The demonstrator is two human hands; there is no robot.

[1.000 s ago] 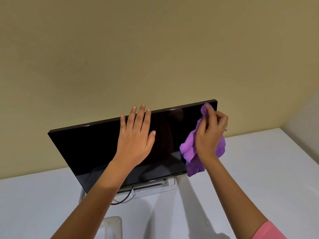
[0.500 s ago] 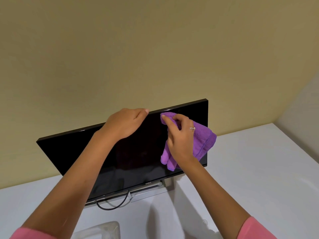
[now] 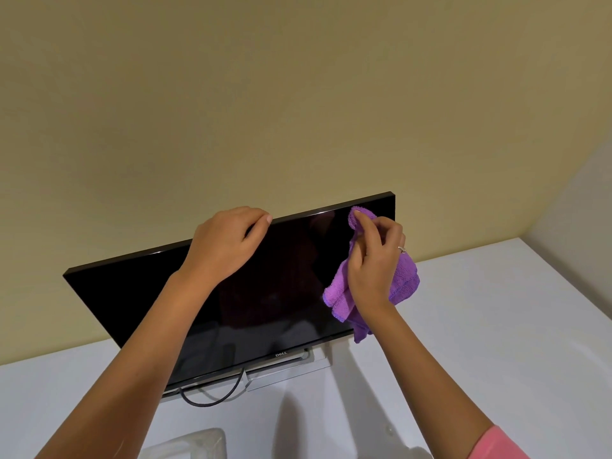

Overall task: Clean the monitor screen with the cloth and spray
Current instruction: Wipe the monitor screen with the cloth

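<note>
Right hand (image 3: 371, 260), clenched on purple cloth (image 3: 402, 279) at far-right top corner of monitor (image 3: 139, 303) on bench (image 3: 496, 326); unwiped screen stretching leftward toward left hand (image 3: 225, 240) gripping top edge.

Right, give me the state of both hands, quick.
Left hand: fingers curled over the top edge of the Dell monitor, gripping it.
Right hand: holds the purple microfibre cloth against the screen's upper right.

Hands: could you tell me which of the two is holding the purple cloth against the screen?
The right hand grips the purple cloth; the left hand only grips the monitor top edge.
</note>
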